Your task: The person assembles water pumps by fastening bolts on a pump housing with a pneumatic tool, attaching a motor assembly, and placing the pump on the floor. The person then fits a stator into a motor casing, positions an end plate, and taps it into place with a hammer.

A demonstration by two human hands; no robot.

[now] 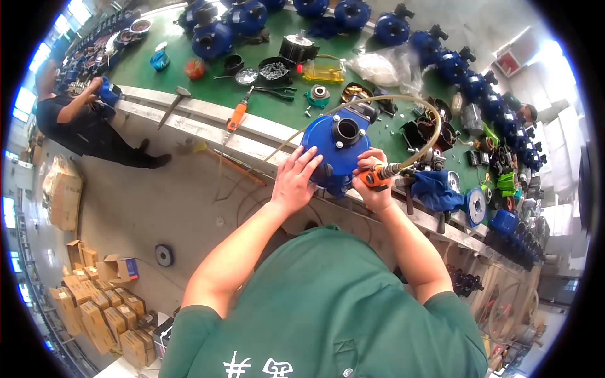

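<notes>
A blue pump (pixel 337 142) with a round black port (pixel 346 130) stands at the front edge of the green workbench. My left hand (pixel 294 179) grips its left side, fingers laid over the blue casing. Beside the pump's lower right, my right hand (pixel 373 189) is closed around an orange air tool (pixel 376 178). A yellowish hose (pixel 436 123) runs from that tool and loops over behind the pump. The tool's working end is hidden, so I cannot tell whether it touches the pump.
The green bench (pixel 214 94) carries an orange screwdriver-like tool (pixel 237 116), a hammer (pixel 176 104), a bowl of screws (pixel 274 70) and a yellow liquid bottle (pixel 322 70). Blue pumps (pixel 246 17) line its far side. A blue cloth (pixel 436 191) lies right. Another person (pixel 82 123) stands left, near cardboard boxes (pixel 107 312).
</notes>
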